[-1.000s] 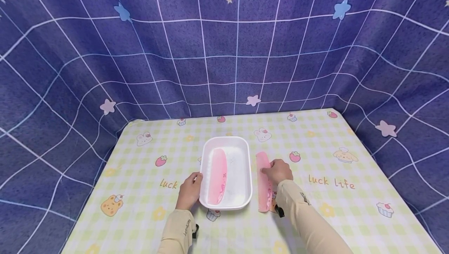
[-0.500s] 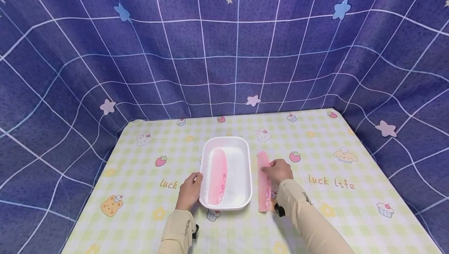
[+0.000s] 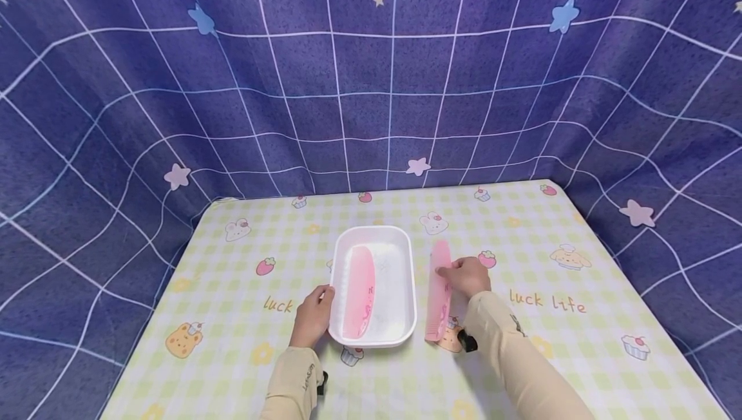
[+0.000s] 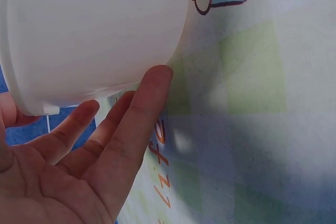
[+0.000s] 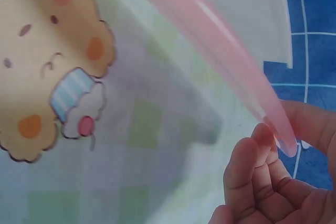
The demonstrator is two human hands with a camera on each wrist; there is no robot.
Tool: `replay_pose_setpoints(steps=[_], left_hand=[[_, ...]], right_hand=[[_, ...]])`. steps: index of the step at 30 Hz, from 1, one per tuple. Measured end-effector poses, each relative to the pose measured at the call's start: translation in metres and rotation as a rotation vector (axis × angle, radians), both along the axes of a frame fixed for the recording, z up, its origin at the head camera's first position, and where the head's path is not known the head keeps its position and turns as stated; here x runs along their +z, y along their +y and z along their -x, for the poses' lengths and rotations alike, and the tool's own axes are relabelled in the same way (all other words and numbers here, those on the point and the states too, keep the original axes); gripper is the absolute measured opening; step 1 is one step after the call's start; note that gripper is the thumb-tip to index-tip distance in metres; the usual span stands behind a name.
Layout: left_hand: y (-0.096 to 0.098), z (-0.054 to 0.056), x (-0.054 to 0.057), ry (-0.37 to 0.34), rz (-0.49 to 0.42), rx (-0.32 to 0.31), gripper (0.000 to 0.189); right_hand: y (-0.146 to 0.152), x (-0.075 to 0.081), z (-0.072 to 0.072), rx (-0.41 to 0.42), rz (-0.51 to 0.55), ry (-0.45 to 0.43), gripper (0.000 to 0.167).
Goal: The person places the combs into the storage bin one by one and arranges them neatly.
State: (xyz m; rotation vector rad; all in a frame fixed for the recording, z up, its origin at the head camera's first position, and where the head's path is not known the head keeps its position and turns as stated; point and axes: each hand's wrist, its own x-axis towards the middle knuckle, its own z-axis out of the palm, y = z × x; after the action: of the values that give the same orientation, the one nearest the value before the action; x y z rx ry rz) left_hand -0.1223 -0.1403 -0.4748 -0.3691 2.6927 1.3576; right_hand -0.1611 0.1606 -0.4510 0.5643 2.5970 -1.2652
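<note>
A white rectangular tray [image 3: 387, 336] stands on the table with a pink comb [image 3: 362, 291] lying lengthwise along its left side. My left hand [image 3: 315, 314] holds the tray at its left edge; in the left wrist view the thumb is at the rim and the fingers [image 4: 152, 93] lie against the outer wall. To the right of the tray, my right hand [image 3: 468, 276] pinches a second pink comb [image 3: 438, 304] between thumb and fingers. This comb [image 5: 226, 51] is tilted above the cloth in the right wrist view, with a shadow beneath it.
A checked tablecloth [image 3: 522, 355] printed with cartoon animals, strawberries and cupcakes covers the table. Behind and on both sides hangs a dark blue curtain [image 3: 371, 117] with a white grid and stars.
The comb in my right hand has risen from the cloth and shifted slightly away and to the right, its far end tipping up. My left hand and the tray have stayed in place.
</note>
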Motion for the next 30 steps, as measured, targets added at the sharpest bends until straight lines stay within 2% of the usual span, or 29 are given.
replay_pose_setpoints(steps=[12, 17, 22, 30], left_hand=[[-0.001, 0.000, 0.000, -0.001, -0.002, 0.004, 0.046], [0.000, -0.002, 0.000, 0.031, -0.004, -0.003, 0.045], [0.000, -0.002, 0.001, 0.040, -0.007, -0.007, 0.044], [0.000, -0.002, 0.002, 0.023, -0.013, -0.003, 0.046]], right_hand=[[0.003, 0.025, 0.006, -0.054, 0.098, 0.049, 0.030], [0.001, 0.037, 0.008, -0.072, 0.133, 0.083, 0.031], [-0.005, 0.046, 0.010, -0.057, 0.155, 0.107, 0.033], [-0.021, 0.052, 0.013, -0.028, 0.184, 0.119, 0.030]])
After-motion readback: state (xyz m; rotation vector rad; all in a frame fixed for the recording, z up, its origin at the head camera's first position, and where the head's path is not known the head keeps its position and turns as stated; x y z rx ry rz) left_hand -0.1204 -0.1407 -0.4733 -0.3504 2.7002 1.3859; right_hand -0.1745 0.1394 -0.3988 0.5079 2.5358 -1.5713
